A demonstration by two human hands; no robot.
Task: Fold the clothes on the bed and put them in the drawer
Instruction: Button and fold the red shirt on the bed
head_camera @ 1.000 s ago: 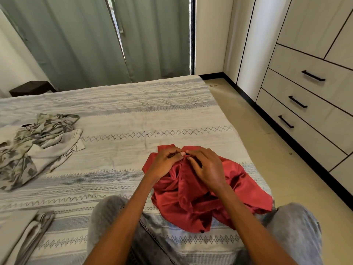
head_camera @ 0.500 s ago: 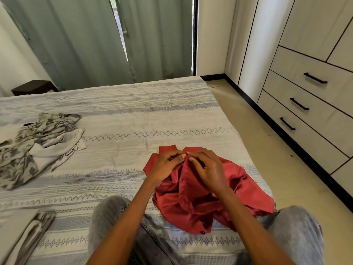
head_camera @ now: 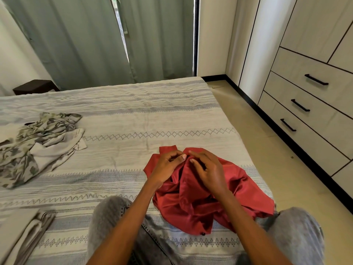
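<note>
A crumpled red satin shirt (head_camera: 193, 203) lies on the striped bedspread (head_camera: 133, 119) just in front of my knees. My left hand (head_camera: 166, 167) and my right hand (head_camera: 208, 171) both pinch the fabric at its far edge, fingertips almost touching. A black button shows at the shirt's near hem. To the far left a rumpled heap of camouflage and grey clothes (head_camera: 38, 144) lies on the bed. The closed drawers (head_camera: 313, 104) with black handles stand in the wardrobe unit on the right.
Folded grey cloth (head_camera: 28, 232) lies at the bed's near left corner. A strip of tiled floor (head_camera: 267, 150) runs between bed and drawers. Green curtains (head_camera: 86, 39) hang behind the bed, and a dark side table (head_camera: 34, 87) stands at the back left.
Both hands stay on the red shirt's top edge, working the fabric slightly; my view has tilted a little. The shirt's position is nearly the same.
</note>
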